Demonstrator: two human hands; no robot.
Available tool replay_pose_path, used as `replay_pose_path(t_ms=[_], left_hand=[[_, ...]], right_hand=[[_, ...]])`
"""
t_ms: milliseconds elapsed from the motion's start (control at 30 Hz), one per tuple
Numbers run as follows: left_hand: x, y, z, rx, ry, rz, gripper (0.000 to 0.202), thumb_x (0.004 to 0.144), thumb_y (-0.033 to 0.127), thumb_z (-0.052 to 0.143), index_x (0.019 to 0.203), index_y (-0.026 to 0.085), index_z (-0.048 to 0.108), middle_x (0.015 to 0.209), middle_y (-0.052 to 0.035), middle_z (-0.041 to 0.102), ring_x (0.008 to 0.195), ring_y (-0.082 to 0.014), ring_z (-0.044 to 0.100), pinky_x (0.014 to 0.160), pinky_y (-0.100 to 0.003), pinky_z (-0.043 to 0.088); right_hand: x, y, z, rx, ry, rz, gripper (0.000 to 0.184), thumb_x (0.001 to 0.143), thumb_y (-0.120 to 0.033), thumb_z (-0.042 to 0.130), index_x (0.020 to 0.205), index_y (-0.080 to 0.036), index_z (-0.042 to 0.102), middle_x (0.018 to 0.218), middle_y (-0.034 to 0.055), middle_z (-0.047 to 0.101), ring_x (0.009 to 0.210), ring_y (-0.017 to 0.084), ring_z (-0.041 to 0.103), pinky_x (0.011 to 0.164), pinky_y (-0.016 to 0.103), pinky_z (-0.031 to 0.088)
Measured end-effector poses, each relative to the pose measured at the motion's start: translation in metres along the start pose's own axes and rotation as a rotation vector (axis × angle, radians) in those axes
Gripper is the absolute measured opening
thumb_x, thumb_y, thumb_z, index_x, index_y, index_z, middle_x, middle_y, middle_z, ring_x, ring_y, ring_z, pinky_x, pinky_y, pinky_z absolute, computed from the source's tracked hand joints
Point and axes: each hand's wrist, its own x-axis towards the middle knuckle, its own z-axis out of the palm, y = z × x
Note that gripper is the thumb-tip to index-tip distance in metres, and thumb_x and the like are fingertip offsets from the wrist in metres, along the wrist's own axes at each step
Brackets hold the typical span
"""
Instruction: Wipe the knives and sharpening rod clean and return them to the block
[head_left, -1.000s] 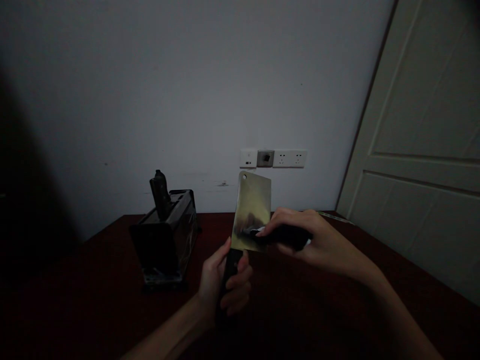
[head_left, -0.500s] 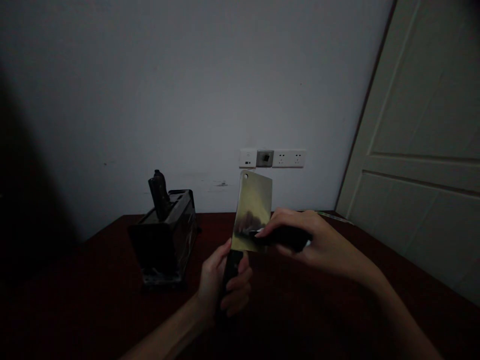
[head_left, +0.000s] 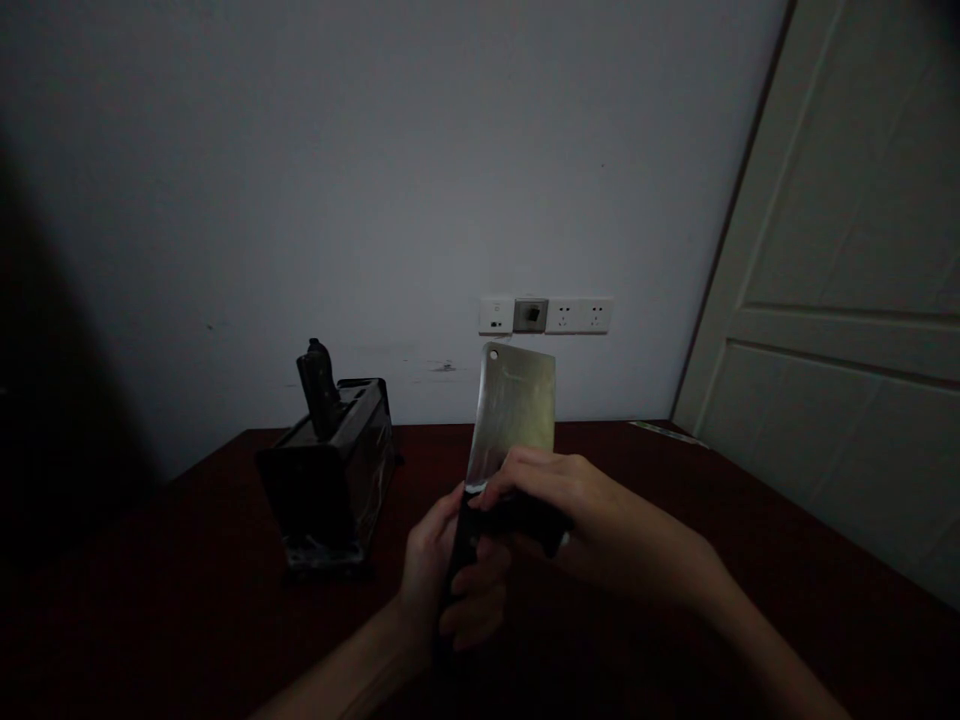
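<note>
Handles [head_left: 319,390] are standing in the knife block [head_left: 304,490]; the left hand [head_left: 426,562] is gripping a cleaver [head_left: 517,405], the right hand [head_left: 596,512] a black tool [head_left: 536,520].

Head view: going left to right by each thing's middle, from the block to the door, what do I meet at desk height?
Black knife block → left hand gripping the cleaver by its handle → right hand holding a dark handle → pale panelled door.
</note>
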Motion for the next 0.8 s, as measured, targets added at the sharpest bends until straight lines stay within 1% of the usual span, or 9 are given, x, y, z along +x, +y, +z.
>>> replay_pose_path(t_ms=[133,300,400,533,600,733,800], left_hand=[[0.002,-0.003,0.003,0.006,-0.026,0.022,0.053,0.087,0.054,0.021,0.063,0.014,0.049,0.037,0.0075,0.028,0.021,-0.0058,0.022,0.024,-0.017,0.027],[0.0,-0.004,0.007,0.016,0.001,0.046,0.054,0.087,0.051,0.021,0.066,0.014,0.054,0.04,0.0064,0.032,0.022,-0.0061,0.024,0.026,-0.018,0.03],[0.0,-0.004,0.011,-0.002,0.0,0.053,0.052,0.087,0.051,0.024,0.066,0.014,0.054,0.039,0.0062,0.032,0.022,-0.0062,0.025,0.026,-0.018,0.03],[0.002,-0.004,0.019,0.002,-0.014,0.031,0.047,0.085,0.05,0.031,0.061,0.014,0.051,0.036,0.0071,0.029,0.021,-0.0062,0.023,0.024,-0.017,0.027],[0.003,-0.005,0.023,0.011,-0.006,0.046,0.047,0.084,0.05,0.032,0.061,0.014,0.05,0.035,0.0074,0.028,0.021,-0.0058,0.021,0.024,-0.017,0.025],[0.004,-0.006,0.024,0.013,-0.009,0.075,0.051,0.087,0.05,0.024,0.064,0.014,0.051,0.036,0.007,0.03,0.021,-0.0062,0.021,0.023,-0.018,0.025],[0.002,-0.006,0.023,0.016,-0.003,0.07,0.053,0.088,0.05,0.019,0.065,0.014,0.051,0.037,0.0067,0.03,0.021,-0.0065,0.022,0.024,-0.018,0.026]], right_hand=[[0.0,-0.004,0.001,-0.022,-0.013,0.016,0.041,0.069,0.003,0.05,0.104,-0.017,0.053,0.1,0.0062,0.057,0.089,0.016,0.055,0.077,0.029,0.045],[-0.003,-0.008,-0.002,-0.055,0.013,0.065,0.039,0.069,0.002,0.051,0.102,-0.018,0.052,0.097,0.0051,0.057,0.084,0.016,0.055,0.071,0.028,0.046],[-0.003,-0.012,-0.002,-0.03,0.011,0.052,0.038,0.069,0.002,0.051,0.101,-0.018,0.053,0.096,0.0047,0.056,0.082,0.015,0.055,0.071,0.027,0.046],[-0.001,-0.015,0.0,0.016,0.031,0.013,0.039,0.068,-0.002,0.057,0.103,-0.018,0.054,0.095,0.0049,0.057,0.084,0.016,0.054,0.073,0.028,0.047],[-0.001,-0.015,0.001,0.018,0.047,-0.021,0.041,0.067,0.0,0.058,0.104,-0.018,0.054,0.096,0.0047,0.059,0.088,0.016,0.053,0.075,0.028,0.046],[-0.001,-0.01,-0.001,-0.044,0.084,-0.142,0.036,0.072,0.0,0.055,0.105,-0.016,0.056,0.106,0.007,0.058,0.097,0.017,0.05,0.081,0.029,0.044],[-0.002,-0.007,-0.003,-0.048,0.109,-0.207,0.031,0.076,-0.003,0.054,0.104,-0.015,0.057,0.105,0.0075,0.06,0.095,0.017,0.051,0.081,0.03,0.044]])
